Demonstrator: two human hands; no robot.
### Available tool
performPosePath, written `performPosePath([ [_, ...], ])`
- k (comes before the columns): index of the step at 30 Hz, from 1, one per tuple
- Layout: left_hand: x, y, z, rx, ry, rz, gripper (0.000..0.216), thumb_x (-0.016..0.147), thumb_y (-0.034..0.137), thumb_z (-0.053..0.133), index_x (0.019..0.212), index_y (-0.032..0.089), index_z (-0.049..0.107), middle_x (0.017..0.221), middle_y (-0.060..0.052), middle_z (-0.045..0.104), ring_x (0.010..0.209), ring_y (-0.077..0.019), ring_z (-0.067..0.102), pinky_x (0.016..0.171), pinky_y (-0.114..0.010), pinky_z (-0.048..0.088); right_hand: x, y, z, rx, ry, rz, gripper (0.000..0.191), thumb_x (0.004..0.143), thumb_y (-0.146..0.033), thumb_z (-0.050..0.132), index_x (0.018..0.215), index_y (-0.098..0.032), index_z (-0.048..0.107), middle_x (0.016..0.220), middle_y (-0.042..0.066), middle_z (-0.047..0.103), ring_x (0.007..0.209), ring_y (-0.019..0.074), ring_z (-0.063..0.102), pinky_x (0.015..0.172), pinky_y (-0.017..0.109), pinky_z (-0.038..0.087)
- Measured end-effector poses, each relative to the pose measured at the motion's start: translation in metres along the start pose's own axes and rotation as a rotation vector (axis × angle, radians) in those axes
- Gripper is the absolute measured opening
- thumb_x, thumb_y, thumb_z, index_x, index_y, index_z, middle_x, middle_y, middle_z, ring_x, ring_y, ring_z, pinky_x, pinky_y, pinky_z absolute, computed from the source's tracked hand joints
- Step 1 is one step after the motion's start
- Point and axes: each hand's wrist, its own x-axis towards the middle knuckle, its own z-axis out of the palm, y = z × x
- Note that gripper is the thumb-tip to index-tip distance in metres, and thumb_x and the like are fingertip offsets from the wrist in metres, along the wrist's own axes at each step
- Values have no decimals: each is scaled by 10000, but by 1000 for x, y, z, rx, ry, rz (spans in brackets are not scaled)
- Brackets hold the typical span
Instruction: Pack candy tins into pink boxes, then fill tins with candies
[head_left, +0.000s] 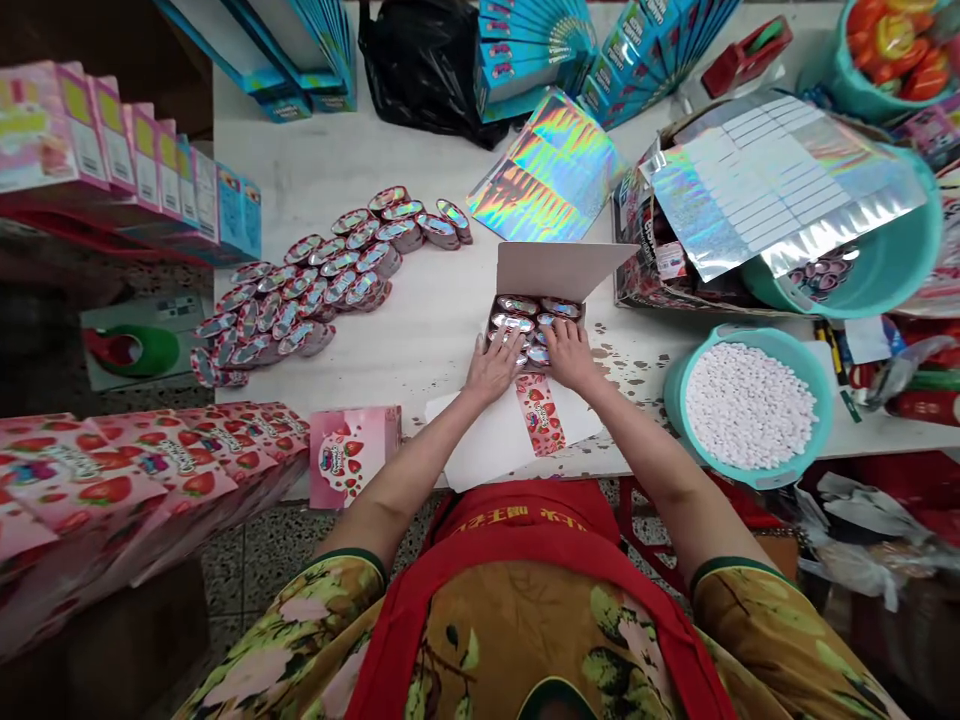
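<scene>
An open cardboard box [559,268] with strawberry print lies on the white table in front of me, its flaps spread. Small foil-lidded cups [517,305] fill it in rows. My left hand [493,368] rests on the cups at the box's near left, fingers curled down over them. My right hand [568,354] presses on the cups at the near right, fingers bent. Whether either hand grips a cup I cannot make out. A large heap of the same foil-lidded cups [315,285] lies on the table to the left.
Pink strawberry boxes [142,470] are stacked at lower left, one [352,455] at the table edge. A teal tub of white pellets [750,405] stands at right. Holographic sheets [551,170], blue boxes [525,45], a black bag [427,60] and a teal basin [892,250] crowd the far side.
</scene>
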Motion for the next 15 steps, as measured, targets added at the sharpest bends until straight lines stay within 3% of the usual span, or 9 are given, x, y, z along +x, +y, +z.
performPosePath([
  [4, -3, 5, -7, 3, -30, 10, 661, 1040, 341, 458, 1647, 174, 257, 1718, -142, 182, 1618, -324, 46, 1247, -688, -65, -13, -2, 15, 14, 34, 17, 994, 822, -446, 780, 1626, -139, 282, 1711, 194, 167, 1583, 439, 90, 1257, 673, 19],
  [7, -1, 0, -17, -57, 40, -37, 718, 1014, 439, 507, 1652, 225, 256, 1725, -124, 163, 1617, -326, -7, 1249, -674, -85, -21, 7, 16, 94, 97, 63, 1093, 812, -632, 733, 1641, -130, 228, 1722, 201, 91, 1600, 429, -33, 1246, 694, -22],
  [10, 13, -19, -22, -280, 206, -236, 817, 1012, 542, 464, 1673, 175, 154, 1735, -134, 89, 1618, -295, -14, 1301, -564, 39, -22, 21, 23, 367, 245, 312, 1143, 867, -750, 562, 1654, -82, 72, 1714, 244, 41, 1613, 381, 12, 1266, 647, 117],
  [12, 30, -31, -21, -540, 222, -383, 811, 1041, 544, 366, 1678, 146, 60, 1734, -130, 87, 1618, -255, 85, 1300, -464, 194, -15, 30, 32, 625, 277, 455, 1061, 942, -743, 391, 1650, -73, -27, 1707, 255, 81, 1610, 317, 136, 1256, 571, 254],
  [15, 54, -37, -13, -928, 161, -463, 716, 1066, 521, 262, 1682, 215, 64, 1722, -56, 193, 1584, -205, 251, 1258, -381, 318, 2, 38, 48, 858, 276, 376, 870, 1004, -670, 211, 1663, -156, -29, 1682, 173, 273, 1537, 215, 354, 1220, 484, 370],
])
